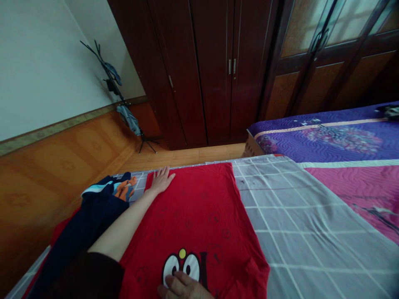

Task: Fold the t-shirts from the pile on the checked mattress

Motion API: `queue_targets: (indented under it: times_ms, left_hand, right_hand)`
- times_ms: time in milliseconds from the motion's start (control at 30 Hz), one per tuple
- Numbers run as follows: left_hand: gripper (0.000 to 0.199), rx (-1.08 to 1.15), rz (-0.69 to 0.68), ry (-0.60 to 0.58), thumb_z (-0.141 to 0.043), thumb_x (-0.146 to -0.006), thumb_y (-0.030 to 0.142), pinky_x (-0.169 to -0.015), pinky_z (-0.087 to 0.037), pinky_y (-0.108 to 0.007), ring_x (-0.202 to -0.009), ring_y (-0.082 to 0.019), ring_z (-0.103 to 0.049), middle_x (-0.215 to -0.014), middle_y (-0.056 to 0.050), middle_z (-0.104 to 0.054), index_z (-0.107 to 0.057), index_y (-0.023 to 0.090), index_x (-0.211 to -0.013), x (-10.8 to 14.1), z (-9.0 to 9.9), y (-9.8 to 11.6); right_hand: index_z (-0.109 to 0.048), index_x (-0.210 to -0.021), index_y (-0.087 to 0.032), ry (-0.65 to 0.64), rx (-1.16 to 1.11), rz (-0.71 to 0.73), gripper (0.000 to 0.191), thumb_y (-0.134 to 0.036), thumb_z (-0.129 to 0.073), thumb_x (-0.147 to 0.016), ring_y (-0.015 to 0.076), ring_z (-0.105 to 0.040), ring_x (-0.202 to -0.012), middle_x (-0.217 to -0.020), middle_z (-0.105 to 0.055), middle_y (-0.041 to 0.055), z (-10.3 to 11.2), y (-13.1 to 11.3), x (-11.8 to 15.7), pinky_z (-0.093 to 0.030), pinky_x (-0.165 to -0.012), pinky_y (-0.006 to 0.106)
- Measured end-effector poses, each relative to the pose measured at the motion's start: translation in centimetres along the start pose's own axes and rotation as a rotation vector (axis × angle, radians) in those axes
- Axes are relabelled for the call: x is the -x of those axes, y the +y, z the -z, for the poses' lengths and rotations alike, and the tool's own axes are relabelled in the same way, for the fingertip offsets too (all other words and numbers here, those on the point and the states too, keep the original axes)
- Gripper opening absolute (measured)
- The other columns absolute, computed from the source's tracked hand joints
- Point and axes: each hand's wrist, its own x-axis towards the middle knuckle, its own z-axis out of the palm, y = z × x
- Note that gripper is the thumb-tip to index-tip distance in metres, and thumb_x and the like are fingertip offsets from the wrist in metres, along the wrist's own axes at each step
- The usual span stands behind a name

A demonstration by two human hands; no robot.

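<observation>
A red shirt (199,207) with printed cartoon eyes and faint dark swirls lies spread on a grey checked bedsheet (280,224). Its straight far edge reaches almost to the bed's far edge. My left hand (161,181) rests flat near the shirt's far left corner, fingers stretched out and holding nothing. At the bottom of the view, my right hand (185,286) is over the printed eyes, palm down, with its fingers apart; part of it is cut off by the frame. Creases show in the shirt's lower right side.
Dark blue clothing (99,207) with orange and light blue parts lies left of the shirt. Beyond the bed are a tiled floor (187,157), a dark wooden wardrobe (215,83) and a coat stand (124,101). A purple and pink bedspread (327,137) is to the right.
</observation>
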Motion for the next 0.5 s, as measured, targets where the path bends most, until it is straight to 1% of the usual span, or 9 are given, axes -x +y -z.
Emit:
queue_targets:
  times_ms: [67, 167, 200, 233, 300, 333, 367, 433, 500]
  left_hand:
    - [0.066, 0.004, -0.082, -0.003, -0.016, -0.096, 0.055, -0.113, -0.011, -0.050, -0.144, -0.027, -0.005, -0.156, -0.011, -0.011, -0.013, 0.017, -0.150, 2.2, -0.9, 0.9]
    - [0.066, 0.007, -0.310, -0.065, -0.030, -0.091, 0.064, -0.116, -0.008, -0.041, -0.144, -0.020, -0.006, -0.157, 0.003, -0.012, -0.018, 0.034, -0.148, 4.7, -2.0, 1.9]
    - [0.065, 0.004, -0.306, -0.075, -0.030, -0.090, 0.064, -0.116, -0.008, -0.043, -0.144, -0.021, -0.007, -0.156, 0.002, -0.014, -0.020, 0.034, -0.148, 4.9, -2.0, 1.8]
    - [0.065, -0.001, -0.243, -0.074, -0.029, -0.092, 0.062, -0.115, -0.009, -0.047, -0.144, -0.024, -0.008, -0.156, -0.002, -0.015, -0.021, 0.030, -0.148, 4.8, -1.8, 1.3]
    - [0.065, -0.008, -0.055, -0.047, -0.021, -0.096, 0.055, -0.111, -0.011, -0.058, -0.143, -0.032, -0.008, -0.155, -0.014, -0.015, -0.019, 0.017, -0.149, 4.5, -0.9, 0.3]
    - [0.067, -0.010, 0.010, -0.036, -0.019, -0.096, 0.053, -0.110, -0.012, -0.060, -0.142, -0.034, -0.008, -0.154, -0.018, -0.015, -0.017, 0.012, -0.149, 4.6, -0.5, 0.0]
    - [0.068, -0.008, 0.017, -0.032, -0.019, -0.096, 0.053, -0.110, -0.011, -0.061, -0.142, -0.035, -0.007, -0.154, -0.020, -0.014, -0.016, 0.010, -0.149, 5.2, -0.3, 0.2]
    - [0.070, 0.007, -0.104, -0.052, -0.025, -0.094, 0.058, -0.114, -0.010, -0.053, -0.143, -0.030, -0.005, -0.156, -0.013, -0.012, -0.016, 0.016, -0.150, 7.5, -0.2, 1.7]
    - [0.072, 0.065, -0.478, -0.092, -0.028, -0.092, 0.063, -0.115, -0.006, -0.050, -0.144, -0.026, -0.002, -0.157, -0.007, -0.006, -0.011, 0.024, -0.150, 10.6, -0.8, 4.1]
  right_hand:
    - [-0.063, -0.103, -0.012, 0.042, 0.034, 0.019, 0.022, -0.025, -0.047, -0.095, 0.0185, -0.059, -0.100, -0.108, -0.069, 0.0045, -0.4, 0.0, 0.3, -0.051, -0.078, 0.030]
    - [-0.062, -0.107, -0.011, 0.057, 0.030, 0.022, 0.027, -0.031, -0.047, -0.095, 0.0175, -0.059, -0.100, -0.107, -0.069, 0.0051, 0.0, -0.1, 0.4, -0.050, -0.080, 0.029]
    - [-0.060, -0.110, -0.011, 0.052, 0.029, 0.006, 0.031, -0.035, -0.047, -0.095, 0.0172, -0.059, -0.099, -0.104, -0.070, 0.0054, 0.2, -0.1, 0.4, -0.049, -0.081, 0.029]
    - [-0.060, -0.112, -0.011, 0.049, 0.027, -0.010, 0.036, -0.039, -0.046, -0.095, 0.0172, -0.060, -0.098, -0.102, -0.070, 0.0053, 0.5, -0.2, 0.3, -0.049, -0.081, 0.029]
    - [-0.060, -0.112, -0.014, 0.062, 0.029, -0.030, 0.039, -0.046, -0.045, -0.094, 0.0176, -0.060, -0.096, -0.102, -0.070, 0.0039, 0.8, -0.2, 0.2, -0.049, -0.082, 0.030]
    - [-0.061, -0.109, -0.016, 0.076, 0.030, -0.028, 0.038, -0.047, -0.044, -0.094, 0.0178, -0.060, -0.095, -0.103, -0.070, 0.0028, 0.8, -0.3, 0.1, -0.049, -0.081, 0.031]
    - [-0.062, -0.107, -0.017, 0.089, 0.030, -0.024, 0.037, -0.047, -0.044, -0.094, 0.0178, -0.061, -0.094, -0.104, -0.070, 0.0020, 0.8, -0.3, 0.1, -0.049, -0.082, 0.031]
    - [-0.062, -0.105, -0.017, 0.104, 0.035, -0.018, 0.036, -0.047, -0.045, -0.094, 0.0172, -0.061, -0.092, -0.101, -0.070, 0.0019, 0.7, -0.3, 0.0, -0.049, -0.081, 0.030]
    - [-0.063, -0.104, -0.014, 0.104, 0.040, -0.024, 0.038, -0.047, -0.046, -0.093, 0.0168, -0.061, -0.090, -0.094, -0.071, 0.0032, 0.8, -0.3, -0.1, -0.049, -0.079, 0.029]
